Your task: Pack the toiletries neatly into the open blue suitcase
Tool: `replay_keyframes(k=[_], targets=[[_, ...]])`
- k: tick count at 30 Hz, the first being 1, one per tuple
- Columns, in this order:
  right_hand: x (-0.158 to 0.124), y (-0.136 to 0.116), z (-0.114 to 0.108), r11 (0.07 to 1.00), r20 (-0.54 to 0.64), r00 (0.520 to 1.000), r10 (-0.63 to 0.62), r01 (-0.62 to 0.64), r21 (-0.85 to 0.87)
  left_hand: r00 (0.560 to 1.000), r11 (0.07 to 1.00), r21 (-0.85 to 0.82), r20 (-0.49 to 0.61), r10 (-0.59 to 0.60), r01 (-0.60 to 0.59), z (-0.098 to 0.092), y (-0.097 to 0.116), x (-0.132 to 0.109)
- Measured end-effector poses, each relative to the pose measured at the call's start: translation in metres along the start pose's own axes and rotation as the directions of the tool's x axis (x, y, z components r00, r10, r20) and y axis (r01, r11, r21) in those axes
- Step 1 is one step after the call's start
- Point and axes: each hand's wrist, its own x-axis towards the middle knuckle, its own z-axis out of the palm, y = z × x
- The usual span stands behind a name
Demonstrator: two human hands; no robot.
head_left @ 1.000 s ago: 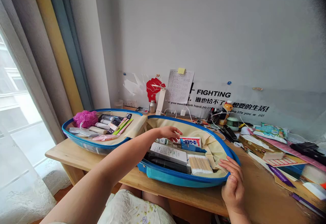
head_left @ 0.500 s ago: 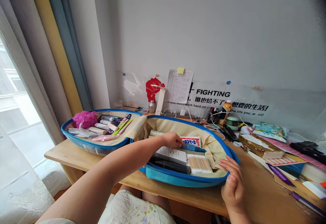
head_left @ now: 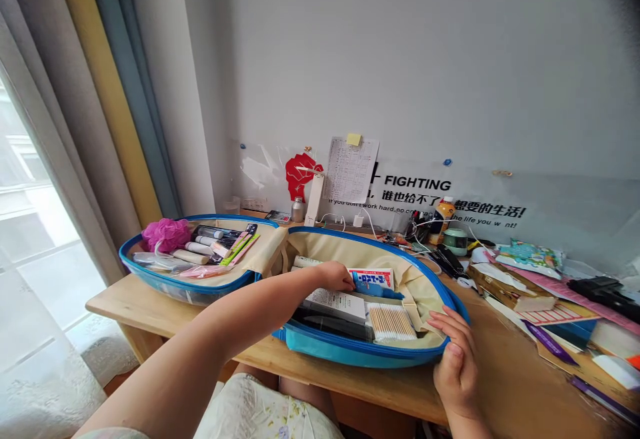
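Observation:
An unzipped blue case with a beige lining lies spread in two halves on the wooden desk. My left hand reaches into the right half, its fingers curled down at the left end of a white, red and blue box. What its fingertips hold is hidden. Below it lie a white printed box, a black item and a pack of cotton swabs. At the right end, my right hand grips the case's rim, fingers over the edge and thumb outside.
The left half holds a pink bath puff, several tubes and a green-edged pack. Along the wall stand a metal bottle and an orange bottle. Papers, packets and a purple wrapper clutter the desk's right side.
My left hand has shifted slightly left and down, so more of the white, red and blue box's printed face shows. My right hand stays on the rim.

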Motion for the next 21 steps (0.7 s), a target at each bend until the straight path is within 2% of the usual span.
replay_keyframes(k=[7,13,18,21], targets=[[0.002,-0.003,0.001,1.0,-0.014,1.0,-0.004,0.004,0.007,0.999,0.999,-0.028,-0.048,-0.021,0.02,0.001,0.004,-0.001],[0.001,-0.001,0.0,1.0,-0.016,1.0,0.01,-0.01,0.003,0.979,0.995,-0.088,-0.193,-0.067,0.051,-0.013,0.004,-0.003],[0.001,0.002,0.0,1.0,-0.015,1.0,-0.002,0.002,-0.008,0.922,0.988,-0.15,-0.376,-0.092,0.037,-0.038,0.009,-0.017],[0.002,0.005,0.001,0.999,-0.013,0.999,-0.042,0.041,-0.014,0.872,0.981,-0.189,-0.485,-0.06,-0.038,-0.049,0.019,-0.034]])
